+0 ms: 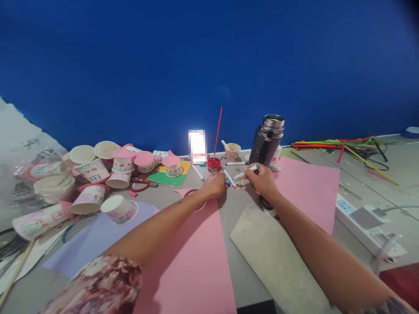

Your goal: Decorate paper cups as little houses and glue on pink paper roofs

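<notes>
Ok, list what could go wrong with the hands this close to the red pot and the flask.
1. The left hand sits just beside the red pot with a stick standing in it; a nudge might tip it onto the pink sheet.
2. The right hand, holding a marker, is close by the tall flask; a knock might topple it.

Left of the flask (266, 139), a pixelated white rectangle (197, 146) is unreadable. Just in front of the flask, the grip of the right hand (263, 181) hides most of a marker (250, 169) and part of a dark object (266, 203), possibly a lid. The adjacent scraps (241, 183) are too small to identify. Far right of the flask, a red item (401, 281) is cut by the frame edge.
</notes>
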`<state>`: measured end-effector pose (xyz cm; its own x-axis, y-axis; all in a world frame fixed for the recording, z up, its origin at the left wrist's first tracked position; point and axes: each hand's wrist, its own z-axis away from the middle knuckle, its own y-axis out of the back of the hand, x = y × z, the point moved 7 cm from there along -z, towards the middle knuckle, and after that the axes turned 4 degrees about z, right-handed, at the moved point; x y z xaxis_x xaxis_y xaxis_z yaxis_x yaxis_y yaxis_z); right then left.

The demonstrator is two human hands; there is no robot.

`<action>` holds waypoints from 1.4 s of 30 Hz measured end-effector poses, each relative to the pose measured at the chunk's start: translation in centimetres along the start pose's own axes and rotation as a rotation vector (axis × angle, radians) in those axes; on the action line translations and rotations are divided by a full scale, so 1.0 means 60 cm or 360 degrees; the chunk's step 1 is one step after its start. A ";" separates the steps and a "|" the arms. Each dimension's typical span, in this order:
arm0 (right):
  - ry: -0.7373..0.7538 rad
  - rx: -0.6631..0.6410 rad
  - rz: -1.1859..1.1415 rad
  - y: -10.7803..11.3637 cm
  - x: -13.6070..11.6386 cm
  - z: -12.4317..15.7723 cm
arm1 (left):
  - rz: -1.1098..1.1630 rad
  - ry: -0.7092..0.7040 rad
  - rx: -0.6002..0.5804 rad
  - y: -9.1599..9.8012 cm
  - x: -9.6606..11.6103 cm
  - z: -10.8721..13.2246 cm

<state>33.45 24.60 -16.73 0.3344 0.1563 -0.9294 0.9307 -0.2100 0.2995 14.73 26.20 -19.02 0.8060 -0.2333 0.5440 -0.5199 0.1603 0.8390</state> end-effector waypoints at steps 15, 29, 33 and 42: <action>-0.0189 -0.0238 -0.0598 -0.036 -0.003 0.019 | 0.1139 0.0042 0.0083 0.036 -0.012 0.067; 0.0003 -0.0396 -0.0324 -0.106 -0.005 0.066 | 0.1072 0.0042 0.0238 0.080 -0.027 0.131; 0.0153 -0.0442 0.0181 -0.114 -0.008 0.046 | 0.0860 0.0088 0.0423 0.117 -0.053 0.110; 0.0228 -0.0402 0.1258 -0.117 0.014 0.017 | 0.0437 0.0125 0.0366 0.117 -0.107 0.070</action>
<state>27.06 25.19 -19.86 0.9012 0.1788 -0.3947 0.4144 -0.0894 0.9057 4.71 24.78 -16.58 0.6420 -0.1360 0.7545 -0.7629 -0.0150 0.6464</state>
